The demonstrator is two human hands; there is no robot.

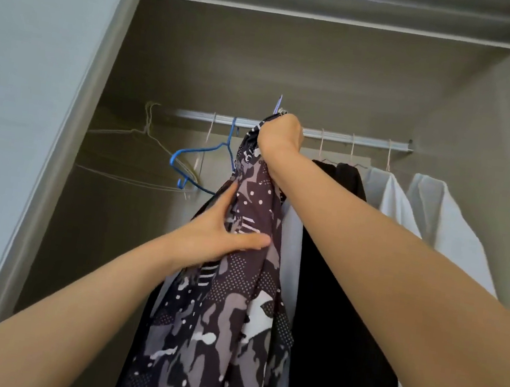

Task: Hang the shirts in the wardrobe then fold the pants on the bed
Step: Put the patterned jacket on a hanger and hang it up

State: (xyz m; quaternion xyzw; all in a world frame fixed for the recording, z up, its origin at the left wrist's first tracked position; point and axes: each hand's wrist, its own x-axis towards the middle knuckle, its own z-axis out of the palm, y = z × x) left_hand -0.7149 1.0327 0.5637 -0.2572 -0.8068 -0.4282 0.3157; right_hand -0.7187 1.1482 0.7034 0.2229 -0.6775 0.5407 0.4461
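A dark patterned shirt (232,319) with grey and white shapes hangs down in front of the wardrobe rail (350,138). My right hand (280,135) grips its collar together with a hanger whose blue hook (278,104) sticks up above my fist, level with the rail. My left hand (223,234) holds the shirt's side lower down, thumb across the front of the fabric and fingers behind it.
Empty wire hangers (144,144) and a blue hanger (200,161) hang on the rail's left part. To the right hang a black garment (337,300) and white shirts (436,222). A shelf (333,18) runs above. The wardrobe's side panel (71,138) stands at left.
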